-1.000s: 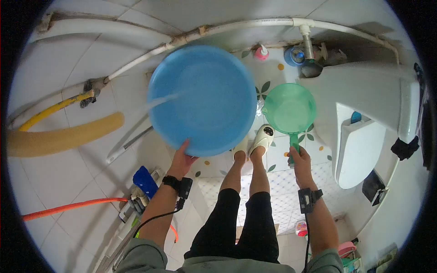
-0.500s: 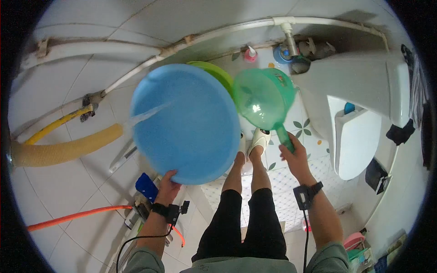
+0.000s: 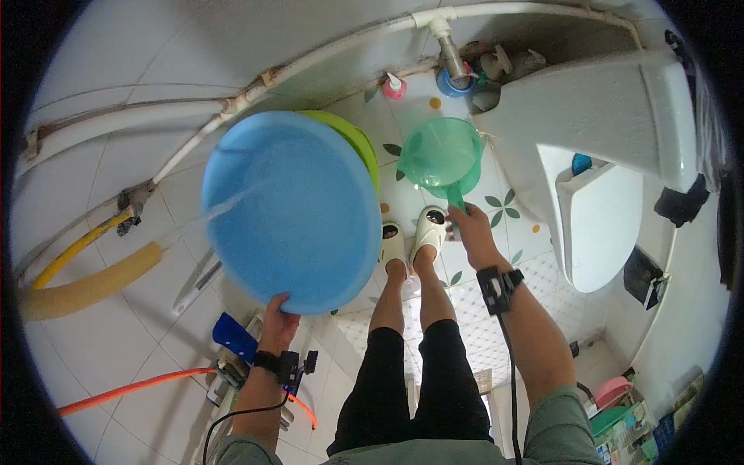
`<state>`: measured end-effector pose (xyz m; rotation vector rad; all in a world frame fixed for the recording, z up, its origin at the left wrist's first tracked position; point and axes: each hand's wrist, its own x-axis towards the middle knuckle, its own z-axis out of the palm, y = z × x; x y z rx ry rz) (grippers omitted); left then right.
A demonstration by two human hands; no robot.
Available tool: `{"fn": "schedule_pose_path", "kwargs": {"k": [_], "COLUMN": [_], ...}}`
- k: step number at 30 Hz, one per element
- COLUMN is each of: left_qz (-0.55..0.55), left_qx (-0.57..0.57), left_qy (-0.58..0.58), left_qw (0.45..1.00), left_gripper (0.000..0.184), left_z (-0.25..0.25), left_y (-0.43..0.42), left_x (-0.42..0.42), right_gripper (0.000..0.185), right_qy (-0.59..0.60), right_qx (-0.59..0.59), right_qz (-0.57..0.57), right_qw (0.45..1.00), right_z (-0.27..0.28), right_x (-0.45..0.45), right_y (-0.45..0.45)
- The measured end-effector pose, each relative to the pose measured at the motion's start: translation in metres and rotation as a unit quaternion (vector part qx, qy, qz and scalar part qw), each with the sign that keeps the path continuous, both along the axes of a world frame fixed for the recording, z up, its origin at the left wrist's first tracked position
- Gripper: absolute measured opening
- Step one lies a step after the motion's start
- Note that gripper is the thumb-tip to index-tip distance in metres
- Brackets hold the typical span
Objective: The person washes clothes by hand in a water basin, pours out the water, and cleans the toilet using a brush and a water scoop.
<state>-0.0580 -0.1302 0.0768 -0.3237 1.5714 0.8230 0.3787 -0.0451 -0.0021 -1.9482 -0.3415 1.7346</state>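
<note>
Blue plastic forms the wide round basin (image 3: 291,213) left of centre in the frame, its lower rim gripped by the left hand (image 3: 280,322). A thin stream of water runs into it from a thick tan ribbed hose (image 3: 101,287) at the left. Behind the basin's upper right side, part of a lime-green round tub (image 3: 360,147) shows. The right hand (image 3: 474,232), near the centre, is closed around the handle of a translucent green plastic dipper (image 3: 442,151), which is over the patterned tile floor (image 3: 496,225), apart from the blue basin. Below the dipper are two cream slip-on shoes (image 3: 430,229), worn by the person. A small pink pump bottle (image 3: 394,87) stands upper centre; a white ceramic toilet (image 3: 601,225) is at the right.
</note>
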Motion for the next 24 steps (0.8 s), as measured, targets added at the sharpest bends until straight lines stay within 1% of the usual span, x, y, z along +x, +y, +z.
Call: {"fn": "schedule_pose_path", "kwargs": {"k": [3,4,7,8,11,12,14,15,17,19,21,23,24], "left_qz": [-0.01,-0.015,-0.027,-0.029,-0.028,-0.027,-0.03,-0.03,-0.036,-0.033,-0.022,-0.03,-0.033], "left_qx": [-0.013,-0.009,0.01,0.021,0.019,0.015,-0.002,-0.01,-0.01,0.008,0.043,0.031,0.026], "left_qy": [0.007,0.007,0.011,0.013,0.039,0.05,0.052,0.05,0.05,0.047,0.041,0.044,0.048], "left_qw": [1.0,1.0,1.0,0.999,0.999,0.998,0.998,0.998,0.998,0.998,0.998,0.998,0.998], "left_gripper": [0.044,0.043,0.04,0.039,0.038,0.038,0.04,0.04,0.041,0.042,0.043,0.047,0.049], "left_z": [-0.015,-0.021,-0.039,-0.045,-0.055,-0.059,-0.068,-0.069,-0.072,-0.066,-0.06,-0.055,-0.056], "left_y": [0.006,0.006,0.011,0.016,0.028,0.031,0.031,0.029,0.029,0.032,0.035,0.034,0.033], "left_x": [0.011,0.013,0.021,0.025,0.034,0.035,0.021,0.017,0.016,0.02,0.031,0.029,0.027], "right_gripper": [0.041,0.034,0.035,0.037,0.04,0.05,0.064,0.071,0.071,0.066,0.058,0.052,0.051], "right_qy": [0.021,0.054,0.026,0.055,0.055,0.071,0.014,-0.015,-0.104,-0.154,-0.127,-0.114,-0.092], "right_qx": [-0.036,-0.058,-0.058,-0.045,0.025,0.011,-0.044,-0.07,-0.017,0.012,0.046,0.097,0.107], "right_qz": [-0.069,-0.053,-0.032,-0.066,-0.182,-0.153,-0.045,0.01,0.124,0.19,0.251,0.281,0.267], "right_qw": [0.997,0.995,0.997,0.995,0.981,0.986,0.998,0.997,0.987,0.97,0.958,0.948,0.953], "right_z": [-0.045,-0.049,-0.094,-0.108,-0.134,-0.15,-0.176,-0.179,-0.174,-0.148,-0.114,-0.083,-0.071], "right_x": [-0.015,-0.017,-0.033,-0.039,-0.065,-0.066,-0.071,-0.072,-0.073,-0.073,-0.063,-0.052,-0.044], "right_y": [0.013,0.022,0.035,0.038,0.044,0.041,0.035,0.031,0.019,0.005,-0.006,-0.025,-0.036]}}
